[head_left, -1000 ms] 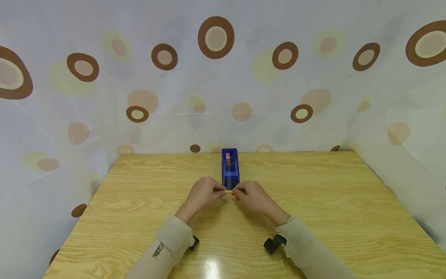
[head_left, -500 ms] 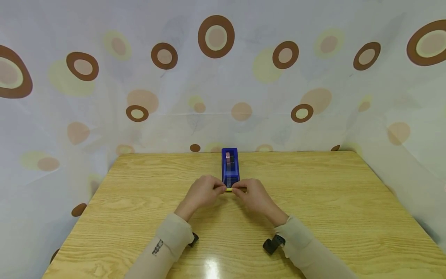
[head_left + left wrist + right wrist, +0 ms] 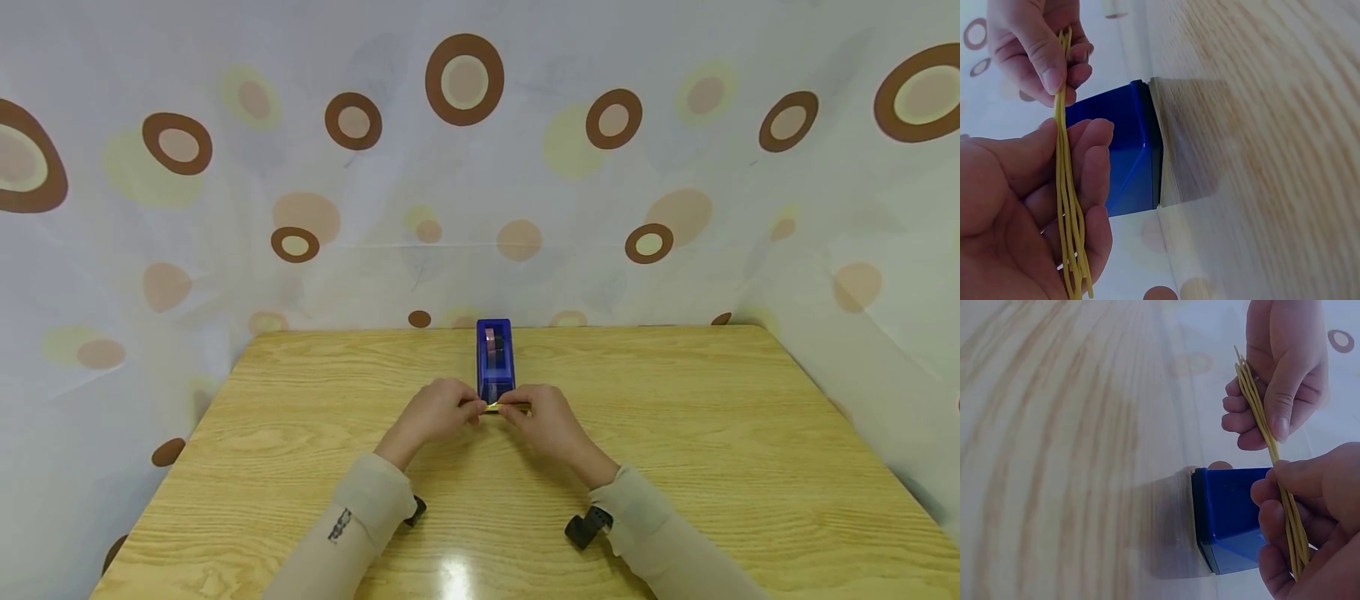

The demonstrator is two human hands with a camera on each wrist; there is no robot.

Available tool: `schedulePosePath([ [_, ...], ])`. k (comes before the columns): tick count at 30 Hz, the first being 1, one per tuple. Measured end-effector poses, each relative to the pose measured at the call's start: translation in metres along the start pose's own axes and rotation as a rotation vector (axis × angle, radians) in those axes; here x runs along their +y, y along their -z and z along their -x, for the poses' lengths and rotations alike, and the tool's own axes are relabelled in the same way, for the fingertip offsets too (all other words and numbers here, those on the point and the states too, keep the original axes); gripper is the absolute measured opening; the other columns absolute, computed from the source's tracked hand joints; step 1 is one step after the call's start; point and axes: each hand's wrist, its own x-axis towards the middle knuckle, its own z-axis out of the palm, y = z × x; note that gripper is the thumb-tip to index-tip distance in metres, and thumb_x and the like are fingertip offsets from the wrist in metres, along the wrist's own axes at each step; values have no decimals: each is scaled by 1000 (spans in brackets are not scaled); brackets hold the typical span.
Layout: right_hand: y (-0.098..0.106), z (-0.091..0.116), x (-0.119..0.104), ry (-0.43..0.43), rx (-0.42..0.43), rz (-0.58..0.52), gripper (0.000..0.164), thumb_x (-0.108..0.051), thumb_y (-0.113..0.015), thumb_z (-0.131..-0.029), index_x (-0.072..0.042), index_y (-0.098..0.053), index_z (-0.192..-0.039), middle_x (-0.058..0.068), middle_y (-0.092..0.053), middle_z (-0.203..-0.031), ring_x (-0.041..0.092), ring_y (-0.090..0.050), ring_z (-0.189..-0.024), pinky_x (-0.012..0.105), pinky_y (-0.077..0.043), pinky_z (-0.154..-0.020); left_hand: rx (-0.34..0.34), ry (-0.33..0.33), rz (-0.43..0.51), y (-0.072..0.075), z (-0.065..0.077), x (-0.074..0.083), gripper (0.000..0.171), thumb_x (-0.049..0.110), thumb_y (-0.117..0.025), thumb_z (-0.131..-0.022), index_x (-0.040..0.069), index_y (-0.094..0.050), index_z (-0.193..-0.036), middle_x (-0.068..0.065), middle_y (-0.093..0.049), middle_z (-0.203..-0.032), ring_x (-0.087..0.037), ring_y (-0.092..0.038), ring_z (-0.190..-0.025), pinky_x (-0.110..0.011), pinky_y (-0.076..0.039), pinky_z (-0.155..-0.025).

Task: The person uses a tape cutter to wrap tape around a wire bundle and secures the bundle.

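Both hands pinch a bundle of thin yellow strands between thumb and fingers. In the head view only a short yellow piece of the strands [image 3: 492,407] shows between my left hand [image 3: 438,410] and my right hand [image 3: 551,421]. The left wrist view has the strands [image 3: 1066,181] lying along the near left palm, their ends hanging loose. Seen from the right wrist, the same strands [image 3: 1293,528] pass through the fingertips of both hands. Just beyond stands a blue tape dispenser [image 3: 509,354] with a tape roll [image 3: 492,340]; its front end is partly covered by the hands.
The dispenser rests on a wood-grain table [image 3: 337,375], near its back edge. A white patterned curtain [image 3: 465,183] hangs behind the table and along both sides. Dark straps [image 3: 588,527] sit at both wrists.
Both hands have shifted slightly away from me with the strands, closer against the dispenser's front. The strands now slant a little. The dispenser has stayed in place.
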Motion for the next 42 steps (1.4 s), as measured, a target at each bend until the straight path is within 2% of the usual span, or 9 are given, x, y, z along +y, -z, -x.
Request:
schedulePosePath([
  [11,0,1,1,12,7,-1,10,-7,-70,-92,-8,-77,-98,3,-73,-97,19,-69,-91,38,-56,-79,105,-33,-32,-4,0,-1,21,20,-65,-97,9,-78,-84,7,-68,-73,-8,-56,-62,-27,-46,-58],
  [18,1,1,1,-15,-15,-9,16,-12,-64,-97,-7,-77,-105,5,-73,-102,19,-68,-95,38,-56,-81,138,-19,-46,-5,0,0,15,20,-68,-95,13,-80,-89,6,-72,-81,-6,-60,-68,-27,-50,-62],
  [21,2,-1,1,-22,-50,16,18,-13,-60,-100,-6,-77,-99,2,-71,-87,13,-63,-76,32,-53,-69,160,-24,-51,-5,0,1,13,20,-70,-94,14,-80,-91,4,-74,-85,-7,-64,-72,-27,-52,-64],
  [23,3,-2,1,-22,-75,44,22,-14,-58,-101,-6,-75,-90,-1,-63,-73,9,-53,-63,27,-45,-59,171,-26,-52,-6,0,1,12,20,-71,-93,14,-80,-91,3,-74,-86,-9,-66,-75,-27,-53,-65],
  [25,3,-3,2,-9,-88,69,24,-13,-57,-101,-5,-73,-84,-1,-57,-66,9,-43,-56,27,-37,-56,180,-28,-49,-6,0,1,11,20,-72,-92,13,-81,-91,2,-74,-87,-10,-68,-77,-27,-53,-66],
  [26,3,-3,2,-1,-90,79,24,-13,-58,-101,-4,-72,-84,-1,-56,-65,9,-42,-56,27,-37,-55,183,-28,-45,-7,-1,1,11,20,-72,-92,13,-81,-92,1,-75,-88,-11,-68,-78,-27,-54,-66],
  [31,2,-3,2,25,-55,95,17,-9,-61,-99,-5,-75,-91,5,-71,-84,9,-54,-66,31,-47,-64,192,-30,-20,-8,-1,1,11,18,-73,-91,11,-81,-94,0,-75,-90,-13,-69,-81,-27,-55,-68],
  [38,0,-3,-2,-18,5,78,12,-6,-65,-95,-6,-77,-95,3,-73,-91,17,-67,-83,37,-54,-73,183,-36,0,-5,-1,3,11,17,-72,-92,11,-80,-95,0,-75,-91,-12,-69,-80,-27,-55,-68],
  [42,-1,-3,-3,-43,42,57,10,-5,-68,-93,-5,-78,-96,3,-73,-91,17,-67,-82,36,-55,-71,159,-35,19,-3,-1,2,13,17,-69,-95,10,-80,-97,1,-74,-90,-10,-67,-77,-28,-54,-67],
])
